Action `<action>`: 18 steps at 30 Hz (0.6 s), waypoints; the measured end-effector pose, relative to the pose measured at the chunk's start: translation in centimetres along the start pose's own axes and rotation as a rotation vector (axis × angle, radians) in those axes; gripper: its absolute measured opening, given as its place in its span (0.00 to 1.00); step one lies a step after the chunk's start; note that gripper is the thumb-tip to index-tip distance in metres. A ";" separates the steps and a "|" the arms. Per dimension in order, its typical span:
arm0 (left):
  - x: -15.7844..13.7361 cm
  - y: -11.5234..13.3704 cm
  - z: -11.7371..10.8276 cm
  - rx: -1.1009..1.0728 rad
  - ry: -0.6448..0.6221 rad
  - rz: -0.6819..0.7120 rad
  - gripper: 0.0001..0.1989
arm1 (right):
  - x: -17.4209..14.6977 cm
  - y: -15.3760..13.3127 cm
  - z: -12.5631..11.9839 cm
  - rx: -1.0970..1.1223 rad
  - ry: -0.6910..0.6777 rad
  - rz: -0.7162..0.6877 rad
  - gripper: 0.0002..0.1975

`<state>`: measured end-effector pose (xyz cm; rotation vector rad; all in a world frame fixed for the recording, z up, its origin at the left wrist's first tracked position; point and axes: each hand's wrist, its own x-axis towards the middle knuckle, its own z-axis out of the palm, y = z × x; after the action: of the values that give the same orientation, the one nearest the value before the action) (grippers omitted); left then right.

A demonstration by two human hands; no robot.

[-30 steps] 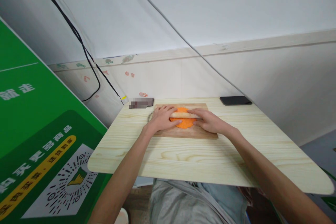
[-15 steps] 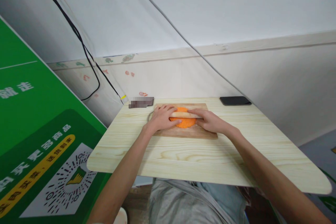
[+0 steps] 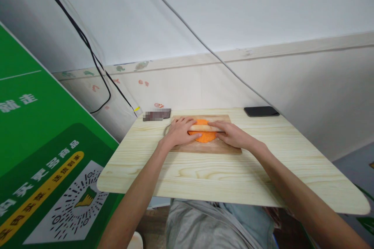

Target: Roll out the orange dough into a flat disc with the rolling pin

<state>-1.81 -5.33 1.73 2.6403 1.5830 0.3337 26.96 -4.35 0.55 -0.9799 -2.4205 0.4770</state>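
A pale wooden rolling pin (image 3: 203,128) lies crosswise over a flat, roundish piece of orange dough (image 3: 206,137). My left hand (image 3: 181,131) is closed over the pin's left end, its thumb on the near side by the dough. At the other end my right hand (image 3: 232,134) grips the pin, fingers on the far side and thumb on the near side. Under the dough is a wooden cutting board (image 3: 204,149) with a metal ring handle (image 3: 166,129) at its left. The pin's ends are hidden by my hands.
The light wood-grain table (image 3: 187,179) stands against the wall. A black phone (image 3: 261,111) lies at its back right, and a dark flat object, partly pixelated (image 3: 157,115), at its back left. A green sign (image 3: 43,155) leans in at the left; cables (image 3: 84,39) hang along the wall.
Both hands keep hold of the rolling pin, which rests at nearly the same place on the dough. The view has shifted very slightly.
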 end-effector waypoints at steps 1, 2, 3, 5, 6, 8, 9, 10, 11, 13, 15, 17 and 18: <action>0.0 0.0 0.0 -0.001 0.002 0.002 0.33 | 0.0 0.0 0.0 0.006 0.005 0.002 0.30; 0.0 0.0 0.0 -0.001 0.004 0.003 0.33 | 0.0 0.1 0.1 0.014 0.011 0.004 0.30; 0.0 0.0 0.0 0.001 0.006 0.004 0.33 | 0.0 0.1 0.1 0.022 0.016 0.007 0.30; 0.0 0.0 0.1 0.006 0.009 0.004 0.32 | 0.0 0.3 0.1 0.043 0.019 0.008 0.30; 0.0 0.0 0.1 0.009 0.010 0.005 0.32 | 0.0 0.4 0.1 0.055 0.018 0.007 0.31; 0.0 0.0 0.1 0.010 0.016 0.007 0.32 | 0.0 0.5 -0.1 0.074 0.007 0.006 0.32; 0.0 0.0 0.1 0.009 0.018 0.009 0.32 | 0.0 0.5 -0.1 0.078 0.002 0.007 0.33; 0.0 0.0 0.1 0.008 0.019 0.010 0.32 | 0.0 0.4 -0.2 0.078 -0.002 0.011 0.34; 0.0 0.0 0.1 0.007 0.018 0.010 0.32 | 0.0 0.3 -0.3 0.075 -0.007 0.015 0.34; 0.0 0.0 0.0 0.005 0.013 0.011 0.32 | 0.0 0.1 -0.3 0.063 -0.012 0.021 0.35; 0.0 0.0 0.0 0.006 0.010 0.012 0.32 | 0.0 0.0 -0.3 0.052 -0.014 0.028 0.36; 0.0 0.0 0.0 0.006 0.012 0.011 0.32 | 0.1 -0.1 -0.2 0.047 -0.010 0.040 0.36; 0.0 0.0 0.0 0.006 0.013 0.010 0.32 | 0.1 -0.1 -0.1 0.047 -0.007 0.047 0.35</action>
<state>-1.79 -5.39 1.76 2.6562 1.5776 0.3478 26.89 -4.32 0.68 -1.0183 -2.3856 0.5522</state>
